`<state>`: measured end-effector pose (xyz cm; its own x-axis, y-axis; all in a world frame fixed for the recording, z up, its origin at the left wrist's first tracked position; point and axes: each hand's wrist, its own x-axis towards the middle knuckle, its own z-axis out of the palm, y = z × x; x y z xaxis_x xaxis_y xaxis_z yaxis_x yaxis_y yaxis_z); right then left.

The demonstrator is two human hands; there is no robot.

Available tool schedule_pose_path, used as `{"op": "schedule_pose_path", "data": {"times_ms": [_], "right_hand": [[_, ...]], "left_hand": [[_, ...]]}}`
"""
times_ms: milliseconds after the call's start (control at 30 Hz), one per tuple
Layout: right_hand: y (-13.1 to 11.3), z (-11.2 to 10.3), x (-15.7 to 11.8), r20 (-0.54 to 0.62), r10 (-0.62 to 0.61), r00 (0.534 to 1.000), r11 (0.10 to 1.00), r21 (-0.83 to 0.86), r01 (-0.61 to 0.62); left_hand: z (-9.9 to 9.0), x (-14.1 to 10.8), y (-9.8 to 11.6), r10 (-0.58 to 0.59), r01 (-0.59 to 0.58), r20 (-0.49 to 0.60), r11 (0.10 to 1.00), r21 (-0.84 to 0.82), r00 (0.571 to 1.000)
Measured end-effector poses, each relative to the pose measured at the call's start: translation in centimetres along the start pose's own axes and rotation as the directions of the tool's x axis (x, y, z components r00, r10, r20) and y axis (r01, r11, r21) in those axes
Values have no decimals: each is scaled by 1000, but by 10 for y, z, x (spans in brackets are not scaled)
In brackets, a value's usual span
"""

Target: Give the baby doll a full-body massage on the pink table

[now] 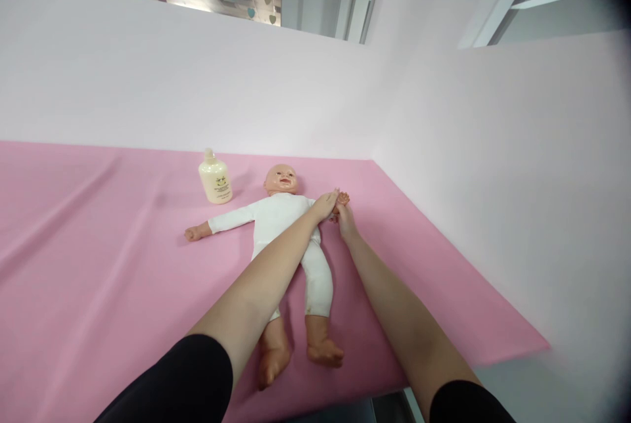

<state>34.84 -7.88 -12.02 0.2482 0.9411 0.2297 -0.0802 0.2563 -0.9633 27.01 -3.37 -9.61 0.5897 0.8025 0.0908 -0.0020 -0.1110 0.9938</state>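
Observation:
A baby doll point(279, 216) with a white cloth body lies on its back, its head toward the wall and its feet toward me. My left hand point(326, 205) reaches across its chest and is closed round the doll's arm on the right side, near the wrist. Beside it, my right hand point(347, 221) is closed on the doll's hand point(343, 198), whose small fingers show above mine. The doll's other arm point(231, 218) lies stretched out to the left, touched by neither hand.
A pump-less bottle point(215, 180) of pale yellow liquid stands left of the doll's head. Pink cloth point(123, 265) with creases covers the table. White walls point(197, 81) rise behind and on the right, with windows above.

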Motion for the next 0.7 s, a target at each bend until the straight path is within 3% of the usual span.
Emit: {"op": "schedule_pose_path", "data": {"times_ms": [200, 400, 600, 700], "right_hand": [[-6, 3, -4, -50, 14, 999, 999, -41, -16], [-3, 7, 2, -158, 93, 983, 996, 26, -90], [4, 1, 7, -100, 152, 983, 984, 112, -141], [7, -1, 7, -78, 104, 992, 992, 80, -97]], "left_hand": [[-2, -3, -1, 92, -99, 64, 989, 112, 994], [-2, 0, -5, 82, -88, 36, 960, 264, 996], [-3, 3, -6, 70, -79, 50, 970, 228, 996], [-3, 4, -7, 49, -52, 20, 980, 190, 999]]}}
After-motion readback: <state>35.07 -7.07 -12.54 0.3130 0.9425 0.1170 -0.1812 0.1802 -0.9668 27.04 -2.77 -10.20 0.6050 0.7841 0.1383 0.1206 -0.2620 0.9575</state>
